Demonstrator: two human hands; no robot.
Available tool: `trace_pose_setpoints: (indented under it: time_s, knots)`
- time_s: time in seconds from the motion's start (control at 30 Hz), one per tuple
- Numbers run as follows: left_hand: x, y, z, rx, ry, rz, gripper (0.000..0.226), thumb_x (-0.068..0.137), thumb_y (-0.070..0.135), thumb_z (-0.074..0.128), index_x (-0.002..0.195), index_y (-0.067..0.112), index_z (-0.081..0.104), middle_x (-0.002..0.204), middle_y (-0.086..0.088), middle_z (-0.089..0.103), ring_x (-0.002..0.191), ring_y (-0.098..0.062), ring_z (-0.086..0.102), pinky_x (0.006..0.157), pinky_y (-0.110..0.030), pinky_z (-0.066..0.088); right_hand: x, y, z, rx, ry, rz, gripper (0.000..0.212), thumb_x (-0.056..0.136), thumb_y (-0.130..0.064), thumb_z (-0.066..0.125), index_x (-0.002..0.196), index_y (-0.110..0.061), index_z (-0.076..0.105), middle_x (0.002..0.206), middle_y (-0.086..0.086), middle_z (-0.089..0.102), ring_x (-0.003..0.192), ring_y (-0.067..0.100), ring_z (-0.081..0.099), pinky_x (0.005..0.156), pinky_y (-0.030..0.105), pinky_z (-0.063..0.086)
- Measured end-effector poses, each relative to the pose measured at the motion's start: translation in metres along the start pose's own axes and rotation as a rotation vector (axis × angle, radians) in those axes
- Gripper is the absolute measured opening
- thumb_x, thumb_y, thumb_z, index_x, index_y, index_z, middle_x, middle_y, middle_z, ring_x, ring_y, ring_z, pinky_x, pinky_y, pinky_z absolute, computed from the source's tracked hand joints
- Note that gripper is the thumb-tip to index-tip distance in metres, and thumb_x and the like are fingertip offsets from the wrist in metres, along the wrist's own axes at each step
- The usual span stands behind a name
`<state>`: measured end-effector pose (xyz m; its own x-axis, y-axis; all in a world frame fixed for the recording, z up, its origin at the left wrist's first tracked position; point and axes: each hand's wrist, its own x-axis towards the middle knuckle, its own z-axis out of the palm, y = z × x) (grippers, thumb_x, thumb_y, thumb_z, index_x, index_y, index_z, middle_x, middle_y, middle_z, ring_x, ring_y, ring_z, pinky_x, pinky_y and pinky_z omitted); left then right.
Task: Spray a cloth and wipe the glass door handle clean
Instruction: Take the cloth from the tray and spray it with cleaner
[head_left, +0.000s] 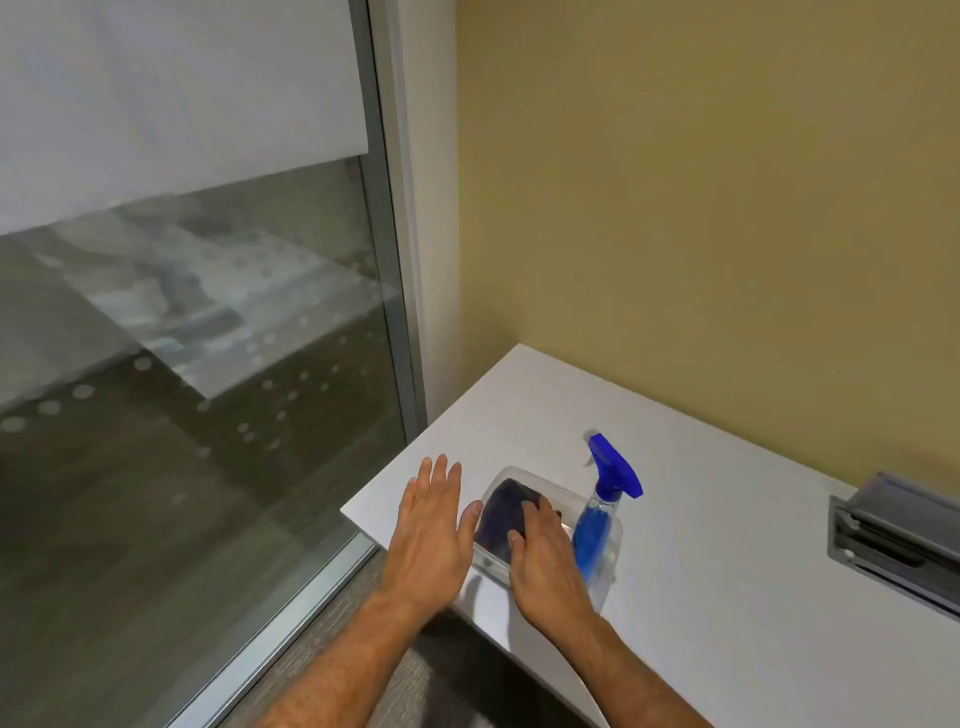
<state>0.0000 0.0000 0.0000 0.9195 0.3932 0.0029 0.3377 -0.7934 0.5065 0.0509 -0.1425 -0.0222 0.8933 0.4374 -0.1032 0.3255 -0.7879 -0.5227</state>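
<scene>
A dark purple cloth (503, 512) lies in a clear plastic tray (563, 497) near the left corner of a white table (727, 519). My right hand (545, 561) reaches into the tray, with its fingers on the cloth; whether they grip it I cannot tell. My left hand (431, 535) hovers flat and open just left of the tray, thumb near the tray's rim. A clear spray bottle (597, 540) of blue liquid with a blue trigger head stands right beside the tray. No door handle is in view.
A glass wall (208, 364) with a frosted upper band and a metal frame (400, 312) stands to the left. A yellow wall rises behind the table. A grey cable hatch (893, 540) is set in the table at the right. Carpet lies below.
</scene>
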Motion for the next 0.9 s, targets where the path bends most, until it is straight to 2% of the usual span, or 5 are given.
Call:
trace_pose_setpoints:
  time_s: [0.3,0.4,0.67,0.8,0.9]
  knots:
    - [0.006,-0.053,0.052,-0.065,-0.049,0.028,0.061,0.108,0.055,0.025,0.164,0.031,0.021,0.175,0.009,0.008,0.148,0.002,-0.014,0.12,-0.029,-0.012,0.034,0.012,0.031,0.155,-0.036,0.384,0.064,0.101,-0.036,0.047,0.15,-0.002,0.022,0.151,0.022,0.038,0.136,0.039,0.044,0.109,0.046,0.044]
    - [0.002,-0.061,0.061,-0.065,-0.064,0.022,0.062,0.107,0.057,0.022,0.164,0.032,0.02,0.173,0.015,0.007,0.147,0.003,-0.015,0.12,-0.028,-0.011,0.041,0.014,0.042,0.1,-0.117,0.473,0.075,0.103,-0.046,0.039,0.157,-0.008,0.004,0.161,0.016,0.032,0.145,0.035,0.037,0.114,0.042,0.042]
    - [0.004,-0.072,0.062,-0.078,-0.097,-0.011,0.063,0.106,0.06,0.02,0.164,0.036,0.017,0.159,0.026,-0.009,0.147,0.005,-0.018,0.118,-0.028,-0.015,0.059,0.016,0.054,0.22,-0.091,0.577,0.087,0.098,-0.051,0.048,0.157,-0.008,0.0,0.157,0.017,0.038,0.141,0.039,0.042,0.113,0.045,0.044]
    - [0.001,-0.074,0.063,-0.093,-0.137,-0.03,0.063,0.105,0.061,0.02,0.164,0.039,0.014,0.157,0.029,-0.013,0.144,0.007,-0.022,0.116,-0.028,-0.019,0.064,0.02,0.056,0.3,-0.055,0.614,0.083,0.095,-0.045,0.059,0.154,-0.008,0.014,0.147,0.018,0.049,0.133,0.038,0.051,0.107,0.045,0.049]
    - [0.0,-0.073,0.061,-0.104,-0.158,-0.038,0.062,0.106,0.059,0.023,0.164,0.039,0.013,0.156,0.028,-0.014,0.144,0.007,-0.022,0.116,-0.028,-0.017,0.065,0.023,0.06,0.441,0.084,0.633,0.064,0.089,-0.027,0.067,0.139,-0.007,0.034,0.122,0.016,0.059,0.107,0.033,0.06,0.094,0.046,0.052]
